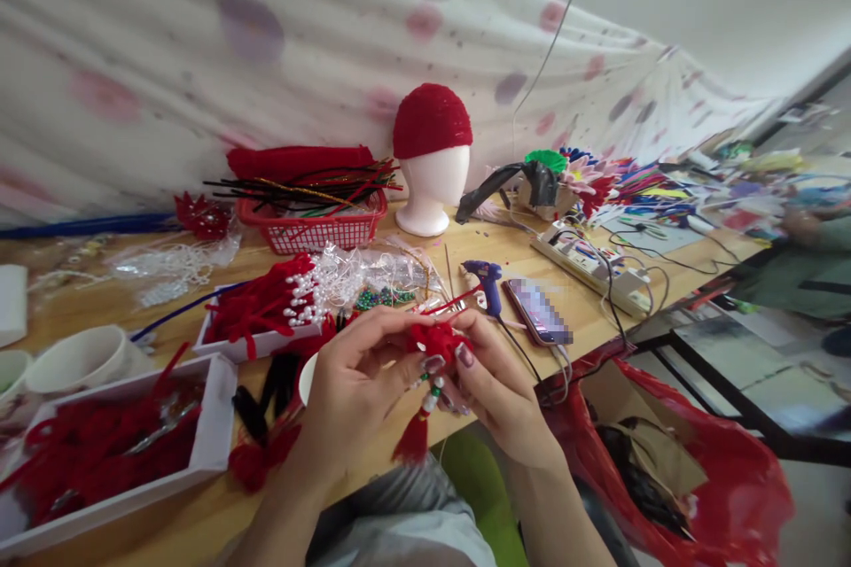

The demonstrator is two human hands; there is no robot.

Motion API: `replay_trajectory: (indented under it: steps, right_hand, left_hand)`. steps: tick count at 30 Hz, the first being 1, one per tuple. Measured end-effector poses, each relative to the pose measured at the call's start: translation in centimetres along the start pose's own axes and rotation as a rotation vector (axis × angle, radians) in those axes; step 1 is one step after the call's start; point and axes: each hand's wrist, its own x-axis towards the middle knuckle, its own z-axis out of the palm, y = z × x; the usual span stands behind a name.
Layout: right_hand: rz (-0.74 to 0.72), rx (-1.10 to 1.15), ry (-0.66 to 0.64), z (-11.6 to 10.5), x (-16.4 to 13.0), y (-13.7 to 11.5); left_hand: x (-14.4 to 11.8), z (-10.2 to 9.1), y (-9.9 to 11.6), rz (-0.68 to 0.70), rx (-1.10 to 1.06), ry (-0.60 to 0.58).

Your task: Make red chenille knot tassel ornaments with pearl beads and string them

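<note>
Item 1: red fuzzy handmade ornament (435,340), compact, w/ green & white beads (435,390) hanging below and red thread tassel (412,438) at lower end. Loc.: held btwn both hands, above near edge of light wood-grain table (150,533), centre.

L. hand (363,368): fingers curled, mostly closed; thumb & fingertips pinch ornament's L. side.

R. hand (498,381): likewise curled in, mostly closed; thumb & fingertips grip ornament's R. side. Some fingertips hidden behind it.

Item 2: purple-blue glue gun (489,283), on table just beyond R. hand; cord runs toward near edge.

Item 3: smartphone (537,312), flat, R. of glue gun, screen pixelated; cable at near end.

Item 4: white rect. open box (218,425), near L., w/ red fuzzy pcs (113,452) inside.

Item 5: smaller white open box (249,347), behind it, w/ red fuzzy stems (259,306); pearly white beads (309,297) at R. end.

Item 6: red plastic lattice basket (302,236), back L., loaded w/ black & red stems (299,193).

Item 7: white mannequin head (432,190), upright, back centre, wearing red textured cap (432,122).

Item 8: white multi-socket power strip (589,267), R., plugs in.

Item 9: red plastic bag (745,483), open, lower R., beside table; cardboard & dark matl. inside.
</note>
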Motion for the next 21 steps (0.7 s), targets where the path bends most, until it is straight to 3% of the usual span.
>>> replay_trajectory:
  steps: [7, 11, 16, 21]
  right_hand:
    - [0.014, 0.161, -0.076, 0.1, -0.5, 0.3]
    - [-0.105, 0.059, -0.02, 0.2, -0.9, 0.2]
    - [-0.181, -0.198, 0.016, 0.0, -1.6, 0.2]
    - [-0.131, -0.05, 0.011, 0.6, -1.8, 0.2]
  left_hand:
    - [-0.1, -0.7, -0.1, 0.183, 0.035, -0.085]
    - [-0.5, -0.5, 0.4, -0.009, -0.111, -0.059]
    - [-1.1, 0.5, 0.8, -0.081, -0.099, 0.151]
    - [-1.2, 0.9, 0.8, -0.095, -0.059, 0.214]
